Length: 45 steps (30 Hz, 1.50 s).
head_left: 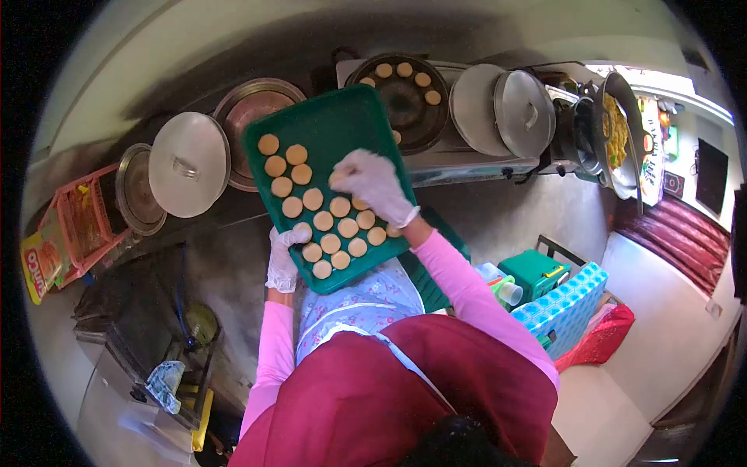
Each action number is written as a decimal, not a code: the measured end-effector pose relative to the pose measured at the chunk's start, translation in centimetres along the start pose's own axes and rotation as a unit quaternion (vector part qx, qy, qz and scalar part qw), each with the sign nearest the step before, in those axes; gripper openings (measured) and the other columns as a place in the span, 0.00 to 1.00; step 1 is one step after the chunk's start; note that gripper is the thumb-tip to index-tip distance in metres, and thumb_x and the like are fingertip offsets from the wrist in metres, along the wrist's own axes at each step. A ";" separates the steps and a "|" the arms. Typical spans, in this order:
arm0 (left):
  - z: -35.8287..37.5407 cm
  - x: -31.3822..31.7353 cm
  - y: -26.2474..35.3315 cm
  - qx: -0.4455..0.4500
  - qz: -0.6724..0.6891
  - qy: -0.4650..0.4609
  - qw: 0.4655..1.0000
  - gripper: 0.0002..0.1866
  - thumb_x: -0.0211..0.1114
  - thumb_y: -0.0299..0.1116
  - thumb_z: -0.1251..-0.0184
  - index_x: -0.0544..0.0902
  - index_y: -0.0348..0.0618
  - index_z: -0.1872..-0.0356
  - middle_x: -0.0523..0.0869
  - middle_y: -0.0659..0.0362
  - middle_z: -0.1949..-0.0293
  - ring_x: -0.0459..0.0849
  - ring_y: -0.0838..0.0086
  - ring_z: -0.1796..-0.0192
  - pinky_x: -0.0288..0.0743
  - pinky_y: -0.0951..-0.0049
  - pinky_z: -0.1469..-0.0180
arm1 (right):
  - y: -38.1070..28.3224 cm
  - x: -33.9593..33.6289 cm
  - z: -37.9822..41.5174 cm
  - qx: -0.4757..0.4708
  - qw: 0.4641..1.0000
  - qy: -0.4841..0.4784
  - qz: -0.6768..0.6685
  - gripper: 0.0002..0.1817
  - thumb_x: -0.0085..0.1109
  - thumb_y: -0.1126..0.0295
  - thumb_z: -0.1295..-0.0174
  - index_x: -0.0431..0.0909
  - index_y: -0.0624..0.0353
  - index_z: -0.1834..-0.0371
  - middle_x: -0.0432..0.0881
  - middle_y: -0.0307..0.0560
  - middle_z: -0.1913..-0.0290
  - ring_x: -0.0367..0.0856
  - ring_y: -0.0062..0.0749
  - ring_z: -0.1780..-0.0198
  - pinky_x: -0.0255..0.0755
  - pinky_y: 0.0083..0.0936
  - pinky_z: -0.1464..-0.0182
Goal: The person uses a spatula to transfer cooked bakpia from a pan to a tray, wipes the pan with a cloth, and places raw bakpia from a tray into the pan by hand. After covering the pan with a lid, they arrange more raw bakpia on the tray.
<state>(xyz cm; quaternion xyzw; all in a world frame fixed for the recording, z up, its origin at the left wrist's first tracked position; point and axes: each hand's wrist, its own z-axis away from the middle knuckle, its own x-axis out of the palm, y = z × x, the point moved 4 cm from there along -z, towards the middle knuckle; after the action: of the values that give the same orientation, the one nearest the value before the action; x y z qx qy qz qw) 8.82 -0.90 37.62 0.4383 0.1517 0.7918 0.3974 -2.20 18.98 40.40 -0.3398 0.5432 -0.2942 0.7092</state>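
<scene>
A green tray (311,117) is held tilted in front of me, with several pale, round dough discs (323,221) spread over its left and near parts. Gripping the tray's left edge is my left hand (285,261), in a clear glove, its thumb reaching over the rim beside a disc. My right hand (370,184), gloved too, is over the tray's right side with fingers closed; part of a disc shows at its fingertips. Beyond the tray, a dark round pan (411,117) on the stove holds several similar discs along its edge.
Metal lids (189,165) stand left of the tray, and more lids (524,103) lie right of the pan. A wok (634,148) with yellow food is at far right. A pink basket (84,222) sits at far left. Below right are a green case (534,274) and a blue patterned box (566,310).
</scene>
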 end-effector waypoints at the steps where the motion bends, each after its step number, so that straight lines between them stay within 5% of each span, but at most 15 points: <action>1: 0.4 0.4 0.2 0.007 0.001 0.023 1.000 0.28 0.67 0.26 0.53 0.79 0.37 0.44 0.86 0.55 0.51 0.88 0.63 0.51 0.83 0.62 0.45 | 0.4 -2.4 -0.1 -0.007 0.999 0.046 -0.018 0.15 0.72 0.57 0.53 0.86 0.53 0.67 0.86 0.45 0.60 0.84 0.43 0.57 0.76 0.38 0.52; 3: 0.8 0.6 0.3 -0.010 0.004 0.034 0.999 0.30 0.68 0.28 0.54 0.77 0.36 0.43 0.85 0.54 0.49 0.86 0.62 0.49 0.83 0.62 0.44 | 4.2 -7.6 -1.3 -0.092 0.968 0.204 0.111 0.12 0.70 0.58 0.48 0.88 0.52 0.64 0.87 0.47 0.58 0.85 0.43 0.57 0.77 0.36 0.53; 5: 0.9 -1.0 -0.6 0.005 -0.001 0.096 0.995 0.30 0.67 0.28 0.54 0.77 0.35 0.43 0.85 0.52 0.49 0.87 0.61 0.50 0.84 0.62 0.46 | 11.3 -11.0 -3.3 0.034 0.948 0.316 0.018 0.13 0.71 0.61 0.46 0.86 0.56 0.62 0.87 0.49 0.62 0.85 0.46 0.59 0.76 0.37 0.54; 6: 1.0 -0.5 -0.4 0.008 0.004 0.082 0.997 0.30 0.67 0.28 0.53 0.77 0.35 0.43 0.85 0.52 0.49 0.87 0.61 0.50 0.84 0.62 0.46 | 12.4 -12.5 -3.5 0.001 0.934 0.320 0.162 0.14 0.71 0.62 0.46 0.83 0.58 0.61 0.86 0.49 0.63 0.85 0.47 0.61 0.76 0.38 0.57; 10: 1.2 -0.7 0.0 0.004 0.001 0.083 0.997 0.30 0.67 0.28 0.53 0.76 0.35 0.42 0.85 0.53 0.49 0.87 0.61 0.50 0.83 0.62 0.44 | 19.1 -12.1 -6.1 0.033 0.922 0.285 0.259 0.12 0.69 0.65 0.45 0.79 0.58 0.63 0.84 0.49 0.68 0.83 0.48 0.63 0.76 0.39 0.58; 13: 1.1 -1.5 -0.5 0.002 -0.001 0.098 0.995 0.30 0.67 0.28 0.53 0.76 0.36 0.43 0.84 0.54 0.50 0.86 0.62 0.50 0.83 0.62 0.43 | 19.6 -11.1 -6.2 -0.107 0.806 0.238 0.531 0.08 0.64 0.68 0.44 0.78 0.56 0.63 0.82 0.49 0.67 0.82 0.50 0.62 0.75 0.43 0.59; 16: 1.1 -0.3 0.1 0.027 0.026 0.065 0.997 0.29 0.67 0.27 0.54 0.76 0.38 0.44 0.84 0.55 0.51 0.86 0.62 0.50 0.82 0.62 0.43 | 21.8 -11.0 -6.8 0.056 0.836 0.113 0.535 0.19 0.53 0.62 0.34 0.76 0.56 0.42 0.77 0.55 0.38 0.73 0.56 0.36 0.67 0.51 0.37; 18: 1.2 0.1 0.4 0.039 0.025 0.055 0.997 0.31 0.66 0.28 0.53 0.76 0.35 0.41 0.84 0.53 0.48 0.87 0.62 0.49 0.83 0.62 0.44 | 19.7 -11.6 -6.2 0.089 0.854 0.062 0.509 0.21 0.52 0.63 0.34 0.76 0.56 0.40 0.77 0.56 0.38 0.72 0.57 0.35 0.65 0.51 0.34; 22: 1.1 -0.6 0.0 0.034 0.014 0.077 0.996 0.31 0.67 0.28 0.53 0.76 0.35 0.41 0.84 0.53 0.47 0.87 0.62 0.49 0.83 0.63 0.44 | 20.7 -11.3 -5.8 -0.115 0.781 0.236 0.567 0.11 0.61 0.65 0.42 0.80 0.56 0.58 0.81 0.53 0.61 0.81 0.49 0.57 0.74 0.45 0.57; 25: 0.6 -0.4 0.3 0.033 0.007 0.045 0.998 0.32 0.67 0.29 0.53 0.76 0.34 0.40 0.85 0.54 0.48 0.87 0.62 0.49 0.83 0.63 0.44 | 14.2 -11.5 -4.1 -0.228 0.783 0.344 0.465 0.08 0.60 0.64 0.38 0.80 0.56 0.61 0.81 0.51 0.62 0.82 0.46 0.57 0.75 0.41 0.60; 27: 0.3 -0.1 0.7 0.033 0.002 0.023 0.999 0.32 0.68 0.29 0.53 0.76 0.34 0.41 0.85 0.54 0.48 0.86 0.63 0.49 0.83 0.63 0.44 | 3.3 -8.9 -2.1 -0.089 0.858 0.229 0.451 0.07 0.59 0.63 0.34 0.79 0.54 0.64 0.82 0.48 0.64 0.81 0.43 0.58 0.76 0.36 0.64; 28: 0.2 0.1 0.8 0.033 0.000 0.009 0.999 0.32 0.68 0.29 0.53 0.76 0.34 0.41 0.85 0.54 0.48 0.86 0.63 0.48 0.83 0.64 0.44 | 3.2 -6.7 -1.6 -0.171 0.908 0.158 0.347 0.10 0.55 0.63 0.30 0.79 0.55 0.65 0.81 0.46 0.66 0.80 0.43 0.60 0.77 0.32 0.66; 32: -0.2 -0.5 0.6 0.036 -0.023 0.009 0.999 0.31 0.68 0.29 0.53 0.77 0.34 0.42 0.85 0.54 0.48 0.86 0.63 0.49 0.82 0.64 0.43 | 1.8 -1.3 0.6 -0.160 0.871 -0.063 0.461 0.12 0.63 0.70 0.50 0.82 0.59 0.61 0.82 0.50 0.62 0.79 0.46 0.52 0.82 0.36 0.62; 41: -0.2 0.0 0.6 0.023 -0.019 0.029 0.999 0.30 0.67 0.29 0.53 0.77 0.35 0.42 0.85 0.54 0.49 0.86 0.64 0.49 0.81 0.65 0.43 | 3.3 -1.7 1.9 -0.131 0.907 -0.095 0.388 0.09 0.66 0.70 0.52 0.80 0.55 0.66 0.82 0.51 0.64 0.81 0.47 0.55 0.81 0.37 0.60; 45: -0.1 0.0 0.5 0.022 -0.013 0.033 0.999 0.31 0.67 0.30 0.53 0.77 0.35 0.42 0.85 0.54 0.49 0.86 0.63 0.49 0.82 0.64 0.44 | 3.9 -2.6 2.2 -0.074 0.958 -0.118 0.251 0.16 0.66 0.69 0.47 0.85 0.55 0.53 0.85 0.51 0.59 0.82 0.48 0.51 0.76 0.43 0.48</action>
<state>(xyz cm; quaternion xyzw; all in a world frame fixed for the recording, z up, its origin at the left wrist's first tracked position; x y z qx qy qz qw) 8.50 -1.19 37.84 0.4183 0.1877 0.7973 0.3925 -0.48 23.72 39.11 -0.2765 0.5440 -0.0237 0.7919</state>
